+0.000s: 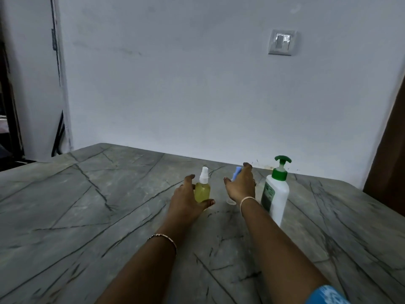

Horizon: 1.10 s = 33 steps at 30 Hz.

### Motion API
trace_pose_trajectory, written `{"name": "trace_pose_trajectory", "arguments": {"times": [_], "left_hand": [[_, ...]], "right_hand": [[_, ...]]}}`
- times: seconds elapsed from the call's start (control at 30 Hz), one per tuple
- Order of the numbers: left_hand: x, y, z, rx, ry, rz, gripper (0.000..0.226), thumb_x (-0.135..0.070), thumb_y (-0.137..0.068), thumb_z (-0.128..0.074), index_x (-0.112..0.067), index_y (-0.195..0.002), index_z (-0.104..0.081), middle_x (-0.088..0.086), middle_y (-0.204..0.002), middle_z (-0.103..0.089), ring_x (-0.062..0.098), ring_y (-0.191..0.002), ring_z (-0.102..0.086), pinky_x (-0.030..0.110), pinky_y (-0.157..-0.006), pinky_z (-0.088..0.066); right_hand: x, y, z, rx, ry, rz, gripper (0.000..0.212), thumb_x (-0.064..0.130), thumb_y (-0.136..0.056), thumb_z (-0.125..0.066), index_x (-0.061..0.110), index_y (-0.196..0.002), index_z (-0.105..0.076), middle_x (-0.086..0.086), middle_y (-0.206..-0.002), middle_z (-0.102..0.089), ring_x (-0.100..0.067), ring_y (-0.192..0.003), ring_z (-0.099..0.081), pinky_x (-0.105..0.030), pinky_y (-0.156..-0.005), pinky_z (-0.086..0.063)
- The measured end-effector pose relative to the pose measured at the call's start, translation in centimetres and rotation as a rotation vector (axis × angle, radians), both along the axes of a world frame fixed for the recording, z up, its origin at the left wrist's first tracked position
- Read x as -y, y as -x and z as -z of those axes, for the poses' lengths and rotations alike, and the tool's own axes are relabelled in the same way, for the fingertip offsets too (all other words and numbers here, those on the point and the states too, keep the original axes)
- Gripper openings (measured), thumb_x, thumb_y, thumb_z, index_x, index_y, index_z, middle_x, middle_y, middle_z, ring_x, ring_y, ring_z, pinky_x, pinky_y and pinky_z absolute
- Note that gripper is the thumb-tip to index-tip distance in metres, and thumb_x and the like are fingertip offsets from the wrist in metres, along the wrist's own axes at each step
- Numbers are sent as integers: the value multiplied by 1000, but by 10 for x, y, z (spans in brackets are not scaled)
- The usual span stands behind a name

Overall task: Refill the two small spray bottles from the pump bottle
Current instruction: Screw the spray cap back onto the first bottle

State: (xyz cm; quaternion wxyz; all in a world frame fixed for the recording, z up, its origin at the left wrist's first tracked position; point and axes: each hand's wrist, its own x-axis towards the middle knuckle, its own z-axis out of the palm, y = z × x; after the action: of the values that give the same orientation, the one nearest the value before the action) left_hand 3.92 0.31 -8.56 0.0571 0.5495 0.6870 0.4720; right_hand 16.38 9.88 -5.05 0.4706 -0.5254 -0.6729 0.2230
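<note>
A small spray bottle (202, 188) with yellow liquid and a white nozzle stands upright on the grey marble table (87, 216). My left hand (186, 200) cups it from the left, fingers apart and thumb by its base, without a closed grip. A second small clear spray bottle (236, 173) with a blue top stands to its right, mostly hidden behind my right hand (240, 186), which reaches over it with fingers spread. The white pump bottle (277, 194) with a green pump stands upright just right of that hand.
The table's far edge runs close to a white wall with a light switch (282, 42). A brown door or panel (388, 172) rises at the right. Bangles sit on both wrists.
</note>
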Motion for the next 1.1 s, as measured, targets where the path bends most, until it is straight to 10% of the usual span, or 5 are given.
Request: {"name": "trace_pose_trajectory", "arguments": {"times": [0.33, 0.8, 1.1], "left_hand": [[7, -1, -1, 40, -7, -17, 100, -37, -71, -80, -15, -144, -15, 8, -138, -51, 25, -125, -48, 30, -99, -40], [42, -16, -22, -61, 24, 13, 70, -28, -66, -80, -10, -117, -35, 6, -111, -35, 24, -107, -39, 29, -83, -34], [59, -45, -13, 79, 67, 261, 65, -34, -64, -85, -13, -119, -57, -1, -110, -64, 16, -101, -63, 30, -86, -54]], "right_hand": [[7, -9, 5, 17, -2, -48, 17, 25, -91, -61, 10, -97, -57, -5, -91, -60, -24, -85, -57, -25, -72, -37], [84, -39, 0, -102, -60, -224, 23, 25, -83, -74, 10, -99, -67, -10, -91, -67, -26, -79, -66, -46, -71, -59], [115, -39, 5, -210, -115, -175, 27, 22, -70, -85, 18, -85, -63, 8, -77, -62, -5, -71, -57, -18, -67, -45]]}}
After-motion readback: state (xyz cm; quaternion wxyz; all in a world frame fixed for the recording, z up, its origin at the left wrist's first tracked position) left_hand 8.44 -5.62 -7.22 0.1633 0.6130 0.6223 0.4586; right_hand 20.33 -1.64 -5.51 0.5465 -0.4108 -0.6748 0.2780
